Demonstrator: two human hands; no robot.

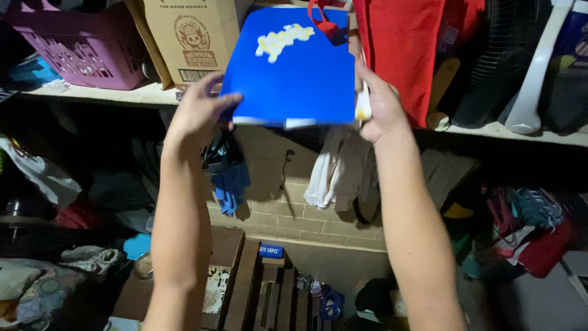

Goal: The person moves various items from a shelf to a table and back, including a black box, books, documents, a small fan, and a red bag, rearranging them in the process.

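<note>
Nearest, both forearms rise toward the shelf (122,95). The left hand (199,113) clasps the lower left edge of the blue bag (294,73), fingers curled over the front, thumb behind. The right hand (381,104) pinches the bag's lower right edge, closed on it. So the bag sits between the two grips, flat and upright, its bottom edge level with the shelf lip.

Just left of the left grip stands a cardboard box (190,40); further left, a purple basket (82,46). Just right of the right grip hangs a red bag (401,49), touching or nearly touching the blue one. Its red handle (324,24) lies over the blue bag's top. Below the grips, cloths (334,165) hang against the brick wall (282,208).

Risks, as I judge them: the handle could snag and drag the red bag off the shelf. Both grips hold only the thin lower edge, so the bag could fold or slip. The box is close enough to be knocked.
</note>
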